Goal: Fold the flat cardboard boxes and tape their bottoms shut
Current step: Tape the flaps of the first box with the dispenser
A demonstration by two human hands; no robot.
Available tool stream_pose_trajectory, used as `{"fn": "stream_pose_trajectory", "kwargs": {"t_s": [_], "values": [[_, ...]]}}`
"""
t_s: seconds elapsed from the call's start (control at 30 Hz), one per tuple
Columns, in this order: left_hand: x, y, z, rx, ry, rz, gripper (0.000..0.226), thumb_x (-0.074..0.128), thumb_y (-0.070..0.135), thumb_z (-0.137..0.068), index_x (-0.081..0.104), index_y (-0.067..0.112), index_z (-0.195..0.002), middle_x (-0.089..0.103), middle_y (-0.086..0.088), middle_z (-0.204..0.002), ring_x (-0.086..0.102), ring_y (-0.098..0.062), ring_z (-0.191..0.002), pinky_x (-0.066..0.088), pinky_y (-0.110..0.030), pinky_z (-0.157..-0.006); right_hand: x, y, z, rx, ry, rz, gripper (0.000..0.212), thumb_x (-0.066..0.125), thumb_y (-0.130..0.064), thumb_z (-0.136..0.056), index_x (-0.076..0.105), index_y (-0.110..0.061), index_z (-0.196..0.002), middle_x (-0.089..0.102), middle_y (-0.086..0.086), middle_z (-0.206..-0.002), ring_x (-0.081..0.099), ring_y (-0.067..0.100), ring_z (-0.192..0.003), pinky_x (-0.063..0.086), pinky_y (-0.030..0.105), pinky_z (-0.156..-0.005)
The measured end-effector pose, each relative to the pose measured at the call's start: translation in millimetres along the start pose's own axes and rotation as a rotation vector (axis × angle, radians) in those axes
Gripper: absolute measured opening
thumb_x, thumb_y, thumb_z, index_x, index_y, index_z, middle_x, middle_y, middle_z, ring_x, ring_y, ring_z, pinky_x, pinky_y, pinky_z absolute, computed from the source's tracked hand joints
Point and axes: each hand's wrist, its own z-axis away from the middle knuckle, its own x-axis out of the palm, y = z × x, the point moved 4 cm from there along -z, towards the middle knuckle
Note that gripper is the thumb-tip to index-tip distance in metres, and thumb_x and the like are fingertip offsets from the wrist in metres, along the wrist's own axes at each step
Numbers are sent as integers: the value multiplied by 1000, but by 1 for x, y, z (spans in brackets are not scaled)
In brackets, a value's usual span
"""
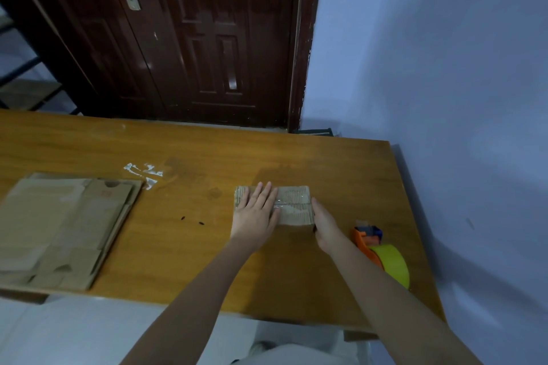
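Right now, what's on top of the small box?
Left hand lies flat on the small box, over a clear tape strip. Right hand holds its right edge. Tape under the palm is hidden.

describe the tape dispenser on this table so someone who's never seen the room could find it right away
On the wooden table, look to the right end by the blue wall. The tape dispenser lies there, just right of the right hand that rests against the small cardboard box. Its orange body and yellow-green tape roll stand out from all the brown cardboard.
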Motion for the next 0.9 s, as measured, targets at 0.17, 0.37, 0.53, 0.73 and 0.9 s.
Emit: {"fn": "stream_pose_trajectory", "kwargs": {"t_s": [0.17,0.37,0.53,0.73,0.9], "values": [[1,-1,1,-5,10,-8,73,-10,51,-88,10,20,-151,9,2,-159,-2,-14,-146,-10,-36,-117,-4,-8,2,32,-8,-92,36,38,-32,-102,55,-13,-127,64,12,-113,61,25,-106,48,41,-95],[0,0,1,-18,0,-10,72,-11,51,-88,6,21,-151,5,4,-159,-6,-13,-146,-6,-38,-119,9,1,11,73,40,98,63,19,-57,-98,44,-17,-140,50,9,-137,43,22,-129,25,40,-114],[-1,0,1,-15,-45,-17,57,9,45,-101,1,21,-151,-2,3,-159,-10,-13,-145,-7,-38,-119,7,-16,23,-128,93,294,52,22,-42,-103,26,-19,-149,42,7,-143,40,21,-129,31,35,-105],[-2,-1,2,3,-80,-28,57,7,45,-101,-2,20,-151,-6,2,-159,-12,-13,-145,-8,-38,-119,21,-21,38,-759,230,1238,52,19,-35,-103,25,-11,-149,13,5,-159,10,16,-146,7,32,-117],[-2,-2,1,18,-84,-27,60,8,48,-100,-2,20,-152,-7,1,-159,-12,-15,-145,-7,-38,-119,27,-11,43,-770,113,1537,70,-5,-51,-94,5,-11,-151,-4,4,-159,-11,12,-145,-13,28,-114]]}}
